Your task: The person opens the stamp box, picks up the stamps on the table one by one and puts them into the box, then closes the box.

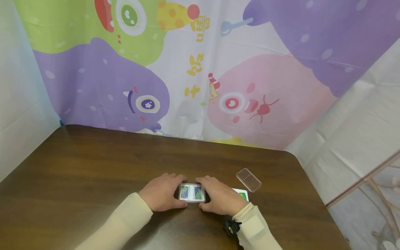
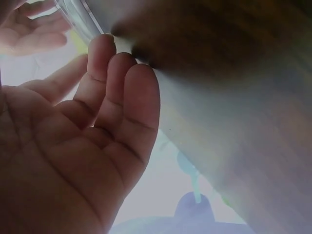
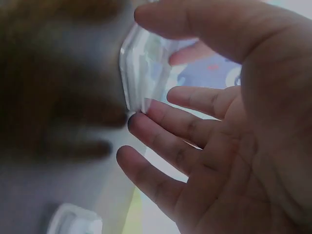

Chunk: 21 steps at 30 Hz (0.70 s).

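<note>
A small clear plastic box (image 1: 192,193) with picture cards inside lies on the table between my two hands. My left hand (image 1: 165,192) holds its left end, fingers along the far side and thumb along the near side. In the left wrist view, fingertips (image 2: 102,46) meet the box's clear edge (image 2: 87,19). My right hand (image 1: 220,196) holds the right end in the same way. The right wrist view has the clear box (image 3: 144,68) between thumb and fingers, the other fingers spread below it.
A clear rectangular plastic lid (image 1: 249,180) lies to the right on the brown wooden table (image 1: 93,166). Partly hidden behind my right hand is a white case with a green picture (image 1: 243,195). A cartoon-printed cloth (image 1: 184,114) hangs behind the table's far edge.
</note>
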Each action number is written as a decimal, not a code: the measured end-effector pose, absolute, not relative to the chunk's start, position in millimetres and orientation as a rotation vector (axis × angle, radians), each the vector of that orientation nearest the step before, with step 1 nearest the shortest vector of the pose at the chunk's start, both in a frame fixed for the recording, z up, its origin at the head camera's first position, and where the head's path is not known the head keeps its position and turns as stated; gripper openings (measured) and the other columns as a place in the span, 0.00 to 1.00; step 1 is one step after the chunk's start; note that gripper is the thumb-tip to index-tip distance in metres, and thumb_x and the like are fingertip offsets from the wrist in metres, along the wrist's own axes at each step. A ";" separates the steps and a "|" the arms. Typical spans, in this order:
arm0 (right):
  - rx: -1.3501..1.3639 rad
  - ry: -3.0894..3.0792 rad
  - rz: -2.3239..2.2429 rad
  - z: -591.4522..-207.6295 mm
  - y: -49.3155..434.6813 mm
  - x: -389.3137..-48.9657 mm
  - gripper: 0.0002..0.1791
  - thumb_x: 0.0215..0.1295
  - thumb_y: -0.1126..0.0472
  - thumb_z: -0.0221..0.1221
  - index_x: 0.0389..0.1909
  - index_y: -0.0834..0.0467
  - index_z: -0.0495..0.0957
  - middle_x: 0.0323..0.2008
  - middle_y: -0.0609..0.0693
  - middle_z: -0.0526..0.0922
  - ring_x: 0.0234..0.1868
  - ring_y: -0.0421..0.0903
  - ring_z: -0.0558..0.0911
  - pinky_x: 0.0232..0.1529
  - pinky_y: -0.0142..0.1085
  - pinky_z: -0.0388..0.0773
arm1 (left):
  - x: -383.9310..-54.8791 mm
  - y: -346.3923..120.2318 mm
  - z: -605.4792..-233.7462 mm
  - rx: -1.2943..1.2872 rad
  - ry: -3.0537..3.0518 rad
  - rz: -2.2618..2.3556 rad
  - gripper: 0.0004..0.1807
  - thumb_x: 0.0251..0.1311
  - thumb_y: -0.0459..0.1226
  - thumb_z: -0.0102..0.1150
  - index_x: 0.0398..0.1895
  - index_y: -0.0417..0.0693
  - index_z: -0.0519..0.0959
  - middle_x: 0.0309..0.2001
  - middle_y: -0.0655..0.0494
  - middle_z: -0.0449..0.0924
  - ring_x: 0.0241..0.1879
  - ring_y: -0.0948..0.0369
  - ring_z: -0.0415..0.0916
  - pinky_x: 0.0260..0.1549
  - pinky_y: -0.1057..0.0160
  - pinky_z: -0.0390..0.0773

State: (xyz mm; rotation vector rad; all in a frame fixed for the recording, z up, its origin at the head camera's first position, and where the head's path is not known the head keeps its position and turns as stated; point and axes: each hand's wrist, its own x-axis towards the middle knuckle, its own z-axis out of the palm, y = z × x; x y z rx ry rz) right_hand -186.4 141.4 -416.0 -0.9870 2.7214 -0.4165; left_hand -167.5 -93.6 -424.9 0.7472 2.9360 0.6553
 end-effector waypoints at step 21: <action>-0.924 2.825 -0.391 -404.4 151.6 -189.0 0.41 0.65 0.46 0.66 0.74 0.61 0.66 0.67 0.56 0.75 0.67 0.53 0.75 0.67 0.53 0.70 | -167.2 -88.2 -424.4 0.762 2.948 0.643 0.30 0.52 0.49 0.79 0.54 0.42 0.83 0.43 0.54 0.77 0.41 0.57 0.72 0.38 0.55 0.76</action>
